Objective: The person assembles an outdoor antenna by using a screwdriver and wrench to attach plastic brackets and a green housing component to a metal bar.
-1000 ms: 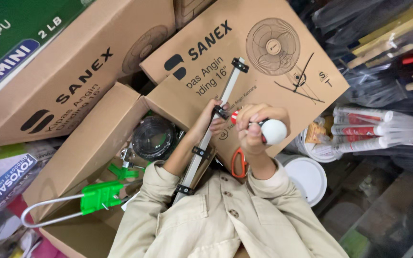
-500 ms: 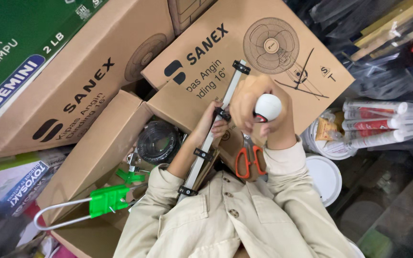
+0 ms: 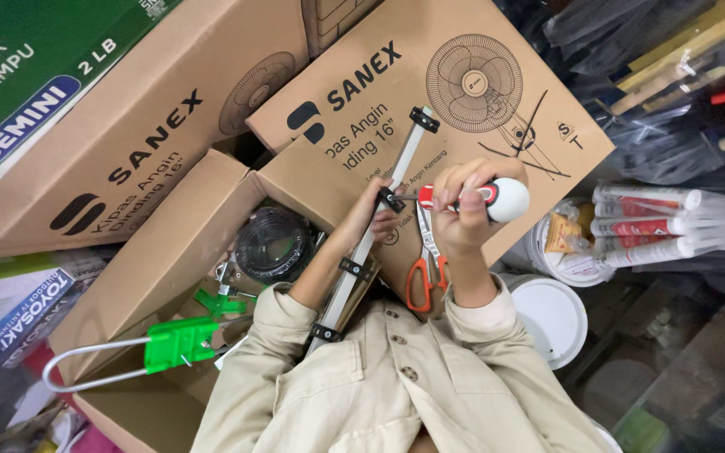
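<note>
My left hand (image 3: 372, 216) grips a long white metal rail (image 3: 399, 159) with several black clips, holding it slanted over a cardboard fan box (image 3: 497, 126). My right hand (image 3: 461, 208) is closed around a screwdriver with a red and white handle (image 3: 503, 198). Its tip points left at a black clip (image 3: 391, 200) on the rail, right beside my left fingers. Orange-handled scissors (image 3: 423, 273) lie on the box just under my right wrist. Both my sleeves are beige.
An open cardboard box (image 3: 169, 252) at the left holds a round black part (image 3: 274, 243), green plastic pieces and a green block on a wire loop (image 3: 176, 342). More boxes are stacked behind. A white bucket lid (image 3: 554, 317) and sealant tubes (image 3: 648, 225) lie at the right.
My right hand lifted and turned the screwdriver, then lowered it so the tip sits at the clip. My left hand stays on the rail. The view shifted slightly.
</note>
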